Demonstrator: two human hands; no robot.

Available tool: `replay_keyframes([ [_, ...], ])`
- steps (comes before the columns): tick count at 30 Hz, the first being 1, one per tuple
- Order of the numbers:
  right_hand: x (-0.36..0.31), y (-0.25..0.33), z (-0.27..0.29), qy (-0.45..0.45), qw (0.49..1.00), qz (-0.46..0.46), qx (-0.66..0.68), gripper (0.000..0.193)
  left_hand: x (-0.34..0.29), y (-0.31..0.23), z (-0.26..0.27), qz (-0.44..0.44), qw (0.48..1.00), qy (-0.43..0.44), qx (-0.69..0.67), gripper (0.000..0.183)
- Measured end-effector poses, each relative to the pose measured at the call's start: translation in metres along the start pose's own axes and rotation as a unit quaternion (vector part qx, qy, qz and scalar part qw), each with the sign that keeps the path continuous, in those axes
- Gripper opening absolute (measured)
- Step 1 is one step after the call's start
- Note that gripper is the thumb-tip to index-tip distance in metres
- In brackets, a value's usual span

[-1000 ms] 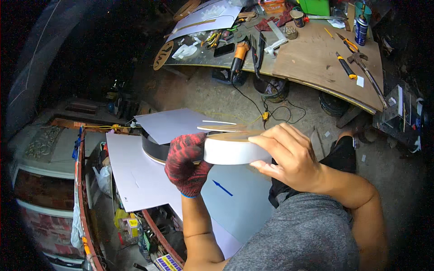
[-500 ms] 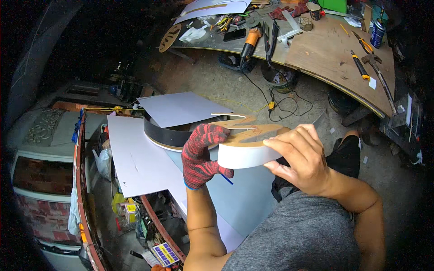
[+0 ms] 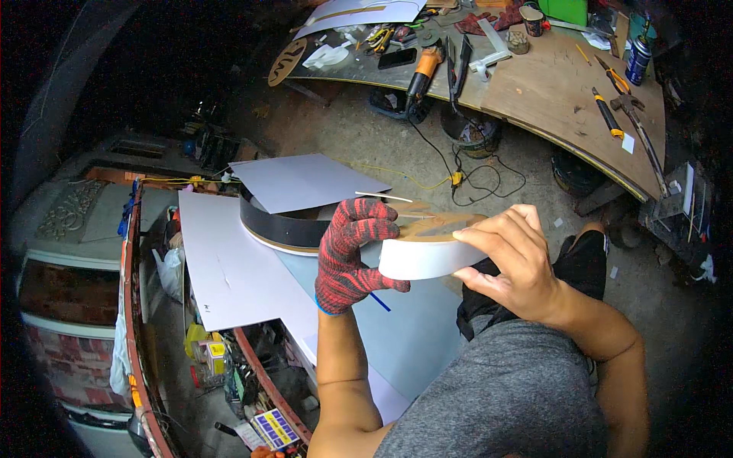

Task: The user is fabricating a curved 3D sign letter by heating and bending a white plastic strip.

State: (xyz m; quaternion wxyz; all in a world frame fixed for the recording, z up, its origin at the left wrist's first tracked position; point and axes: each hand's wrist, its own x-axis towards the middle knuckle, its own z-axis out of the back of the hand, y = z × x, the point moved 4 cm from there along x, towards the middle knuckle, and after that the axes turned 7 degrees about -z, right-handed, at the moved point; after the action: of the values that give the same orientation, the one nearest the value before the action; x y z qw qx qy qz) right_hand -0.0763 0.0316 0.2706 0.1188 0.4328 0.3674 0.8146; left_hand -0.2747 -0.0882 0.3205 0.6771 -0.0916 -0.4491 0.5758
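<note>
Both my hands hold up a brown board cut-out [image 3: 427, 227] with a smooth white side strip [image 3: 424, 260] along its curved edge. On its left end, my left hand [image 3: 347, 252], in a red and black knit glove, has its fingers over the top and the thumb low by the strip. My bare right hand [image 3: 518, 263] pinches the right end, thumb below and fingers on top. Pencil-like lines mark the brown face. Below lies a light grey-blue sheet [image 3: 397, 336] with a thin blue stick [image 3: 380, 301] on it. Behind the glove sits a round black-walled form [image 3: 279, 229].
A grey-white sheet [image 3: 309, 183] lies over the round form, and a large white sheet [image 3: 229, 267] is at left. Across the floor, a workbench [image 3: 534, 99] carries an angle grinder [image 3: 424, 72], a hammer [image 3: 637, 122], a cutter knife [image 3: 608, 113] and a spray can [image 3: 638, 61]. Cables [image 3: 489, 179] trail below.
The cut-out has shifted slightly right and up and turned a little, so more of its white side faces me. My left hand has moved with it; both hands keep their hold.
</note>
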Motion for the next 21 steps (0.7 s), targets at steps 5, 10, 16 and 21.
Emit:
replay_keyframes([
  [5, 0.0004, 0.0009, -0.0007, -0.004, 1.000, 0.004, 0.002, 0.047, -0.0003, -0.0043, -0.0001, -0.001, 1.000, -0.007, -0.003, 0.070],
  [10, 0.0014, 0.0001, 0.0018, -0.009, 1.000, -0.001, 0.007, 0.046, -0.0008, -0.0070, -0.0048, 0.047, 0.997, -0.039, -0.039, 0.070],
  [16, 0.0010, 0.0015, 0.0046, 0.000, 1.000, -0.004, 0.014, 0.046, -0.0037, -0.0021, -0.0040, 0.019, 0.999, -0.024, -0.040, 0.069],
  [21, 0.0011, 0.0013, 0.0076, 0.007, 1.000, -0.005, 0.020, 0.046, 0.0007, -0.0059, -0.0046, 0.005, 1.000, -0.016, -0.013, 0.069],
])
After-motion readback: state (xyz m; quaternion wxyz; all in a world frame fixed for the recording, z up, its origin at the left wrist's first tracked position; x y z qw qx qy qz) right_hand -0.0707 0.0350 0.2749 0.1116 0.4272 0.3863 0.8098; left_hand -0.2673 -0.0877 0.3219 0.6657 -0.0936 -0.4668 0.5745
